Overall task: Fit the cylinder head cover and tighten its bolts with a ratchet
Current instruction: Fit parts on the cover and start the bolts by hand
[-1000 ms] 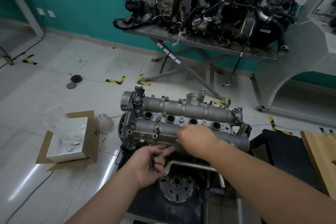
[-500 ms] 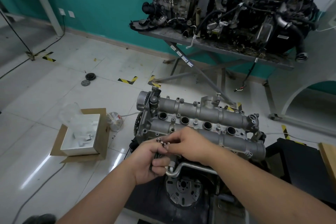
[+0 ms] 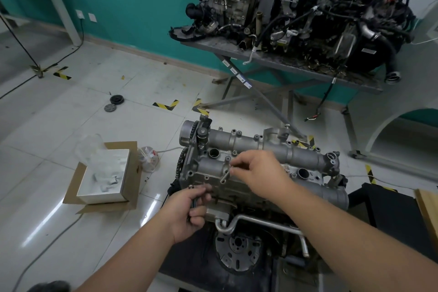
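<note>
The grey aluminium cylinder head cover (image 3: 239, 143) sits on top of the engine in the middle of the view. My left hand (image 3: 187, 213) is curled round a bunch of dark bolts (image 3: 194, 200) at the cover's near left corner. My right hand (image 3: 258, 174) pinches a single bolt (image 3: 225, 176) over the cover's front edge, its tip at a bolt hole. No ratchet is in view.
An open white box on cardboard (image 3: 104, 175) lies on the floor to the left, with a plastic bag (image 3: 148, 157) beside it. A metal stand (image 3: 284, 66) bearing two dirty engines (image 3: 308, 7) is behind. Two round parts (image 3: 113, 103) lie on the tiles. A wooden board (image 3: 429, 211) shows at right.
My right hand took one bolt from the bunch in my left hand and carried it up to the cover's front edge. My left hand stays low with the remaining bolts.
</note>
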{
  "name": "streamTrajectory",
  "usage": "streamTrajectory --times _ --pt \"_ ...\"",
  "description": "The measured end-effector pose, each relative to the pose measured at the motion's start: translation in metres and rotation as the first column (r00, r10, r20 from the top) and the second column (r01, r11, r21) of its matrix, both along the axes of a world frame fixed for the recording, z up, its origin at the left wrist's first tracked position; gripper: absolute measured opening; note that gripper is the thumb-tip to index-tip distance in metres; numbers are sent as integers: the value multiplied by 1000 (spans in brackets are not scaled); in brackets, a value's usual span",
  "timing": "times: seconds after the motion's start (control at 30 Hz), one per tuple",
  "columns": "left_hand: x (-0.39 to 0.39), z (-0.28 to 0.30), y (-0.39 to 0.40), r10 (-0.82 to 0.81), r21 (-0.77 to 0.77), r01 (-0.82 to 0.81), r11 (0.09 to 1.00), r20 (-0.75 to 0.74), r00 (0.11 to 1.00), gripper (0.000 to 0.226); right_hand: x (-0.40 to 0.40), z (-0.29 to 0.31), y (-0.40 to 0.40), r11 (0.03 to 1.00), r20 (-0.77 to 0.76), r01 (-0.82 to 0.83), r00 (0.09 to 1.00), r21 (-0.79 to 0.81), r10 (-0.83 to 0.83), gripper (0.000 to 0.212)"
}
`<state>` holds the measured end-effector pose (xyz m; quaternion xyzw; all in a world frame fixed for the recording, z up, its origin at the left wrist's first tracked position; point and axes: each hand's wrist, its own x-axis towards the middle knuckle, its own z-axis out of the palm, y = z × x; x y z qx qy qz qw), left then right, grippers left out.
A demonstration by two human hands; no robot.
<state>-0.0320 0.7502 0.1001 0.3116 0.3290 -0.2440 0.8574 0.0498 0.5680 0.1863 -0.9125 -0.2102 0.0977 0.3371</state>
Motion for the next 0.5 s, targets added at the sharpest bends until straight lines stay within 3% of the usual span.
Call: streamTrajectory --times 0.07,0.17,0.37,0.5 --pt "-1 -7 -3 35 40 -33 999 -46 998 12 -4 -3 5 967 166 -162 967 -195 195 12" --pt "-1 -11 -8 58 63 -54 997 -64 996 11 -6 -6 10 935 232 -232 927 -268 296 18" --pt "4 -15 -17 45 61 -39 997 -92 995 15 4 -9 14 827 181 -287 892 -483 415 27" --pt "11 -14 -26 169 14 -169 986 -126 978 16 6 -17 14 751 142 -333 860 -570 489 28"
